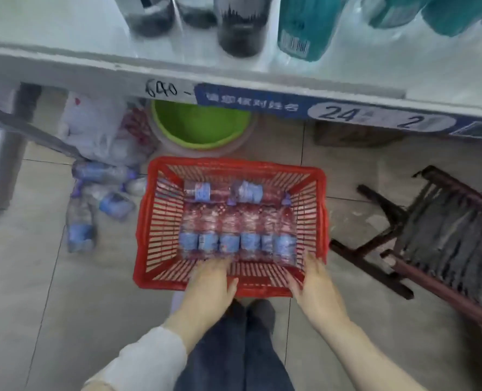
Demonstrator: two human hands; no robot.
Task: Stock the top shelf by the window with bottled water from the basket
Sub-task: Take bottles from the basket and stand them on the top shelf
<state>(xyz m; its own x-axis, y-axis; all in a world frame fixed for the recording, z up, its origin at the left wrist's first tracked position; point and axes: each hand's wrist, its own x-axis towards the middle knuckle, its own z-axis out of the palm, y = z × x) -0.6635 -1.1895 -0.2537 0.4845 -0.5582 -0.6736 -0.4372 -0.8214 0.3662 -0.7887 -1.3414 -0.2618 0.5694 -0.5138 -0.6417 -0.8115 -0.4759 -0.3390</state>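
A red plastic basket point(149, 227) stands on the tiled floor in front of me. Several water bottles with blue labels point(234, 238) lie side by side in it, and two more bottles point(223, 191) lie crosswise at its far end. My left hand point(210, 286) reaches over the near rim, fingers spread toward the bottles, holding nothing. My right hand point(316, 286) is at the near right corner of the basket, fingers apart, also holding nothing. A white shelf point(79, 32) runs across the top of the view.
Dark bottles point(240, 26) and teal bottles point(307, 26) stand on the shelf. On the floor left of the basket lie loose water bottles point(93, 198) and a white plastic bag point(93, 128). A green basin point(200, 122) sits behind the basket. A dark wooden chair point(431, 235) lies tipped at right.
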